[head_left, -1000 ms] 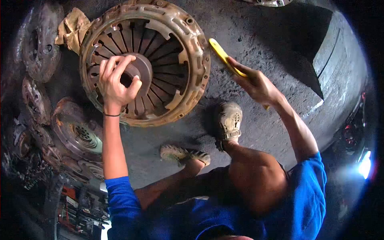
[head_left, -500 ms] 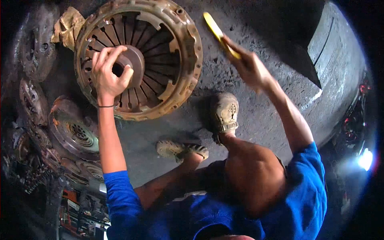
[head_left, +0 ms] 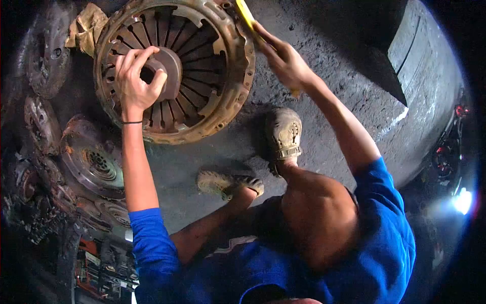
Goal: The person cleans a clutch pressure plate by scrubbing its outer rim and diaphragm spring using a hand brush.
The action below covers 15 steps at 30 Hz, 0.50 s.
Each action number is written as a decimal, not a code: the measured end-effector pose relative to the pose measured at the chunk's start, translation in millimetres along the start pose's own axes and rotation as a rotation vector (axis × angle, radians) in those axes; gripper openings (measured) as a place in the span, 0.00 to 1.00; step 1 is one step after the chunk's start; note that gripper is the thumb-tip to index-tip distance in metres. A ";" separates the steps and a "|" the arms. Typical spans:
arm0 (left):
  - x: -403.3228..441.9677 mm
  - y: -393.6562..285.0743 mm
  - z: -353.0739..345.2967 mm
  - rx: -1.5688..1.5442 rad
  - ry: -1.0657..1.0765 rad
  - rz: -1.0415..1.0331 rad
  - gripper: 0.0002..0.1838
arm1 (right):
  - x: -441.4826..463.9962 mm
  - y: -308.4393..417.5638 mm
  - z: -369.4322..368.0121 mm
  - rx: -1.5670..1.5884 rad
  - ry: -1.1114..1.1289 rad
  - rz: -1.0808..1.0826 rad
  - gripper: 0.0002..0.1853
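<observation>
A large round metal clutch cover [head_left: 240, 66] with radial spring fingers lies on the dark ground. At its centre is a thick dark metal ring [head_left: 173, 71]. My left hand [head_left: 137, 81] is curled round the near left side of that ring, fingers on top and thumb over its hole. A long yellow tool [head_left: 245, 12] is gripped in my right hand [head_left: 286, 61], beside the cover's right rim. The tool's far end runs out at the top edge of the view, and its lower tip shows beneath my palm.
Crumpled brown cardboard [head_left: 87, 29] lies left of the cover. Several rusty discs, including a flywheel-like one [head_left: 98, 164], line the left side. My sandalled feet [head_left: 284, 133] are below the cover. A dark panel edge [head_left: 400, 76] and a bright lamp [head_left: 462, 201] are at right.
My right hand with the yellow tool has moved up and left, closer to the cover's rim. The cover, ring and left hand have shifted slightly up and left in view together.
</observation>
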<state>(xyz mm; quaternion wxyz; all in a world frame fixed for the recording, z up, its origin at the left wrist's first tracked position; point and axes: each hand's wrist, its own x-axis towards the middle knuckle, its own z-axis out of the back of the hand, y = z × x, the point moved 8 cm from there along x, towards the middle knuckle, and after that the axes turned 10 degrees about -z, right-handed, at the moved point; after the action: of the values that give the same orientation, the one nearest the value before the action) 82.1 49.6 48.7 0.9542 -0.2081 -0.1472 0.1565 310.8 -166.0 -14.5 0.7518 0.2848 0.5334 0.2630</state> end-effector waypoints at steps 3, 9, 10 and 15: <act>-0.5 -1.8 0.5 0.011 0.001 0.008 0.22 | 17.9 0.4 -10.7 0.092 -0.070 0.115 0.31; -4.9 3.2 -1.3 -0.002 0.011 -0.005 0.23 | -87.3 -79.7 -15.2 0.148 0.174 -0.042 0.36; -5.1 3.6 -1.7 -0.016 0.004 -0.010 0.23 | -83.5 -71.2 -9.3 0.200 0.115 0.003 0.35; -4.0 2.4 -0.3 0.032 -0.034 -0.014 0.21 | 1.9 13.5 -25.4 0.015 -0.137 0.314 0.29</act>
<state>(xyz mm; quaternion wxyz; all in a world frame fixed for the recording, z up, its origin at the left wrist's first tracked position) 78.1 50.1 46.6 0.9559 -0.1891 -0.1623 0.1556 286.0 -151.4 -13.0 0.7338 0.3877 0.4318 0.3533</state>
